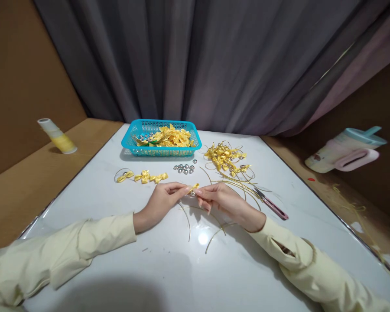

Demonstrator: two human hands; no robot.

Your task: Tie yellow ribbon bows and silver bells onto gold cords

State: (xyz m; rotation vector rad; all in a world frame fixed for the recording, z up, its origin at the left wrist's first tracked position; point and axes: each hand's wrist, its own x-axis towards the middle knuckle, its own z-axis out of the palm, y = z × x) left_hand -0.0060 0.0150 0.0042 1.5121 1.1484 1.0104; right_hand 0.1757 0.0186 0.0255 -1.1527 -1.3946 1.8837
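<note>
Between both hands, above the middle of the white table, is a small yellow ribbon bow [194,187] with a silvery bell or bead against it. My left hand [164,197] pinches its left side between thumb and forefinger. From the right, my right hand [225,199] pinches the other side with its fingertips. Thin gold cords [189,223] trail below the fingers. Just beyond the hands lies a cluster of silvery beads [183,168]. A row of yellow bows [145,176] rests to the left. How the cord joins the bow is hidden by my fingers.
A blue basket [127,143] of yellow bows and silvery beads stands at the back. Corded bows [225,157] are heaped to its right. A pink-handled cutter [274,207] lies right of loose cords. A ribbon spool [60,138] and a tumbler [336,151] stand beyond the table's sides.
</note>
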